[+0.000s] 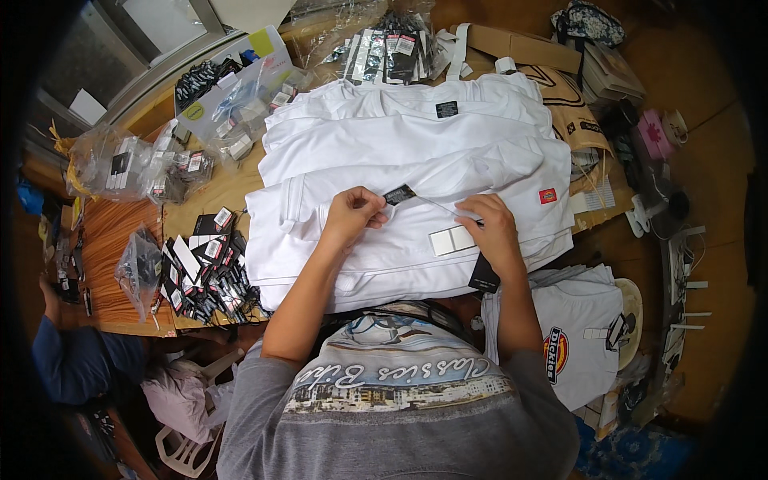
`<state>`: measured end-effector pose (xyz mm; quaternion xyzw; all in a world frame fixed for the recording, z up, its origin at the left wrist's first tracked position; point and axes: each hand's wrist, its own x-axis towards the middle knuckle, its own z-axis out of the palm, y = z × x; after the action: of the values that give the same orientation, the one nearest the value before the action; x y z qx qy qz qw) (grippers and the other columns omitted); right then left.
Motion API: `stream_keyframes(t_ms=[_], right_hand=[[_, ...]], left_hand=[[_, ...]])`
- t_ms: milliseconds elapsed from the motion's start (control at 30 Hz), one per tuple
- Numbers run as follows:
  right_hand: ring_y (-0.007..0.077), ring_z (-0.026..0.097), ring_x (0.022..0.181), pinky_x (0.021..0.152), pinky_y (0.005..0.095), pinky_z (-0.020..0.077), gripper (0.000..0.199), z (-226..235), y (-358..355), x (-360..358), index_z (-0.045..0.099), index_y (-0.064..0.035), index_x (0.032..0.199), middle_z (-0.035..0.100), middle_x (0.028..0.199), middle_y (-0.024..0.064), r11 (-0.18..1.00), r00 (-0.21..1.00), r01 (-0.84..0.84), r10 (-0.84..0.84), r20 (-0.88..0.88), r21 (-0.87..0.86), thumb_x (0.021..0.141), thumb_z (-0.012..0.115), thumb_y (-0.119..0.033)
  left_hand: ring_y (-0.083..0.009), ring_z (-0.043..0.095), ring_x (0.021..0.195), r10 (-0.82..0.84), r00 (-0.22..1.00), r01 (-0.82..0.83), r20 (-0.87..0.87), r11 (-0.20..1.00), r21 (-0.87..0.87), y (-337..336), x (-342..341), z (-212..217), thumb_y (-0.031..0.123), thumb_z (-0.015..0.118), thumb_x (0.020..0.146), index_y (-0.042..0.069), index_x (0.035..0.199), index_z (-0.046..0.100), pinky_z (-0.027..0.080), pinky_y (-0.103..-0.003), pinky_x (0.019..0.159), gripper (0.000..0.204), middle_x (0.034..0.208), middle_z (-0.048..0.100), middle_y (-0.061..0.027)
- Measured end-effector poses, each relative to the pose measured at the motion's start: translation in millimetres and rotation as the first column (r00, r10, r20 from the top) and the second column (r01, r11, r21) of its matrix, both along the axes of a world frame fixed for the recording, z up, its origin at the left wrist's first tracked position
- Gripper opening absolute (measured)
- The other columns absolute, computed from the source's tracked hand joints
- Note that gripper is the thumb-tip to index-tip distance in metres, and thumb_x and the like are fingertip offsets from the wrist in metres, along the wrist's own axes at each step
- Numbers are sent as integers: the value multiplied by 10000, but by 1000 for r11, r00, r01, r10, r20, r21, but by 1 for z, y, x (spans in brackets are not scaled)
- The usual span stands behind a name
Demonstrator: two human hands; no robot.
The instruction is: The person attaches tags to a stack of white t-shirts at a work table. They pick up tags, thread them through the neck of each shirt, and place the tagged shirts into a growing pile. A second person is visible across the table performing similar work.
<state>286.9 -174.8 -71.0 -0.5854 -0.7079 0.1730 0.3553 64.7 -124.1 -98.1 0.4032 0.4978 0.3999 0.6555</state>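
A stack of folded white T-shirts (360, 272) lies in front of me on the table. On the top shirt, my left hand (354, 218) is closed, its thumb and finger pinching the collar at the small black neck label (399, 194). My right hand (492, 228), also closed, grips a hang tag by its thin string end. The black card of that tag (483, 277) hangs below my right wrist, and a white sticker card (450, 241) shows beside my fingers. Near my right forearm, a small red patch (547, 196) sits on the white cloth.
Loose black hang tags (210, 268) are heaped at the left, near a clear plastic bag (138, 268). Bagged tags (392, 52) and a plastic bin (240, 96) stand farther back. Printed white shirts (576, 320) lie lower right. Another person's blue sleeve (72, 364) shows at far left.
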Motion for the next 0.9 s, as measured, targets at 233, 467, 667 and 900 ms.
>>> stream_keyframes(t_ms=[233, 467, 667, 900], right_hand=[[247, 493, 716, 659, 313, 405, 96, -20, -9, 6, 565, -9, 743, 528, 716, 88, 1000, 991, -6, 3, 133, 21, 651, 586, -24], [255, 492, 714, 664, 334, 391, 101, -17, -7, -2, 522, -28, 749, 529, 718, 85, 999, 992, -1, -3, 123, 37, 661, 569, -26], [226, 465, 813, 716, 326, 366, 199, -7, -10, -12, 569, -50, 800, 498, 864, 56, 995, 973, -36, 14, 231, 92, 609, 625, -44], [201, 426, 829, 713, 330, 338, 184, -22, -5, -28, 607, -85, 751, 463, 853, 26, 991, 966, -107, 84, 243, 84, 576, 664, -91]], left_hand=[[-101, 526, 539, 202, 979, -192, -27, 958, 212, -2, 6, 10, 50, 555, 760, -3, 693, 519, 427, -202, 473, 93, 682, 564, -69], [-77, 513, 546, 53, 923, 92, -381, 931, 352, -7, 4, -7, 29, 554, 738, -21, 737, 561, 406, -197, 497, 50, 619, 562, -45], [-174, 545, 527, 8, 701, 347, -713, 870, 350, -37, 20, 2, 162, 676, 621, 26, 750, 611, 425, -265, 514, 199, 593, 571, -96], [-194, 523, 501, 208, 636, 300, -743, 821, 486, -49, 39, -8, 115, 668, 615, 40, 690, 584, 410, -293, 478, 135, 603, 529, -63]])
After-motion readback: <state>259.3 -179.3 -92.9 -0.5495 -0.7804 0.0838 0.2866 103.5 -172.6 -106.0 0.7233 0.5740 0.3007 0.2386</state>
